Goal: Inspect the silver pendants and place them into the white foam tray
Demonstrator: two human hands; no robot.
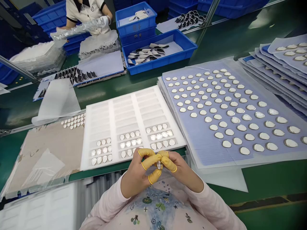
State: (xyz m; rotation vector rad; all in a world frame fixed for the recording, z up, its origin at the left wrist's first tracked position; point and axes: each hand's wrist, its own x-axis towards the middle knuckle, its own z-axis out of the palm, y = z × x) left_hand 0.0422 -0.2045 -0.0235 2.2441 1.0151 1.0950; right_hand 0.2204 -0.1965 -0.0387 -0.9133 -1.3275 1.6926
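In front of my chest, my left hand (142,171) and my right hand (177,163) meet at the fingertips, with yellow finger cots on several fingers. Both are closed in a pinch on a small shiny piece (159,164), largely hidden by the fingers. Just beyond them lies a white foam tray (110,111) with three columns of slots. Its near slots hold rows of white, rounded pieces with metallic rims (157,137). To the right, a lavender sheet (192,140) carries many similar pieces (223,124) in slanting rows.
Brown cardboard (45,140) with small white pieces (74,121) lies left of the tray. A blue bin (165,60) of curved black-and-white parts stands behind. Stacked sheets (275,68) rise at right. Across the bench, a person (87,14) handles clear plastic wrap (80,30).
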